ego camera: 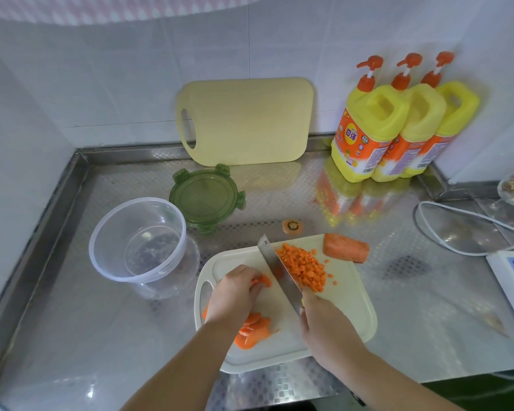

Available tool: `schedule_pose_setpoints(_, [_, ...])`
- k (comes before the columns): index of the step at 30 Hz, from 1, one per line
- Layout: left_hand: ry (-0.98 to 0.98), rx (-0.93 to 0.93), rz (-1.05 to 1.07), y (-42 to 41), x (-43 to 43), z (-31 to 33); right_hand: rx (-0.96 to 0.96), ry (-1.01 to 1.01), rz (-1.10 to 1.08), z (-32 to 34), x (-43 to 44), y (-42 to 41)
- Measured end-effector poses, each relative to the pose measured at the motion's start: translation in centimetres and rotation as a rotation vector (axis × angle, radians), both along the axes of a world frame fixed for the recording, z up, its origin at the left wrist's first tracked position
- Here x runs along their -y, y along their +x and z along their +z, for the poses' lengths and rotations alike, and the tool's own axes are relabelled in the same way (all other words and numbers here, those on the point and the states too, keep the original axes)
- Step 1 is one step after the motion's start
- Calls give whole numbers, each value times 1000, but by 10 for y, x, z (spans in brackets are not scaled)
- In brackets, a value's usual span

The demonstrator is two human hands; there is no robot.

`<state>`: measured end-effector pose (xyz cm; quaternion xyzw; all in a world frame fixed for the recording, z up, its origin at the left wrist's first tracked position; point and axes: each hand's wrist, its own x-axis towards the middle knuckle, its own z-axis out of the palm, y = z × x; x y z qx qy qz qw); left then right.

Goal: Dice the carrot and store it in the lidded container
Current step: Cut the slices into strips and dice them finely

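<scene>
The right hand (324,324) is closed around the handle of the kitchen knife (284,280), whose blade lies slanted across the white cutting board (353,307). The left hand (235,292), with fingers curled down, presses a small bundle of carrot strips (261,281) at 9 o'clock of the blade. For a good cut, I think the fingertips should be tucked back and the strips fed evenly, so that the new cubes match the diced carrot (303,269) heaped at 3 o'clock of the blade.

More carrot slices (252,330) lie at 6 o'clock of the left hand, partly under the wrist. An uncut carrot piece (346,248) lies at the board's 1 o'clock corner. The clear container (137,241) stands open at 9 o'clock of the board, and its green lid (207,197) lies apart at 11 o'clock. A carrot top (292,226) lies on the steel counter (72,321) at 12 o'clock. The heap touches the blade and could scatter.
</scene>
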<state>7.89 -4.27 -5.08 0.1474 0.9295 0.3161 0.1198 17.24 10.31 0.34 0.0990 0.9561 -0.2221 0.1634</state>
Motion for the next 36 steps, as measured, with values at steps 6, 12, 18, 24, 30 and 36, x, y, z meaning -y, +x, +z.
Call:
schedule_pose_setpoints(6, [-8,-17,20,-1,4,6,-7,30,52,10,9,1])
schedule_pose_setpoints(12, [-90,-26,-39,0,5,4,18,75,50,4,14,6])
schedule_pose_setpoints(18, [-115,-32,-23,0,2,1,43,104,66,2,16,6])
schedule_pose_setpoints(24, [-120,-50,-55,1,2,0,106,150,92,2,20,0])
schedule_pose_setpoints(30, [-98,-2,-51,0,4,4,73,34,35,-3,10,-3])
schedule_pose_setpoints(36, [-65,24,-23,-1,9,14,4,19,22,9,12,0])
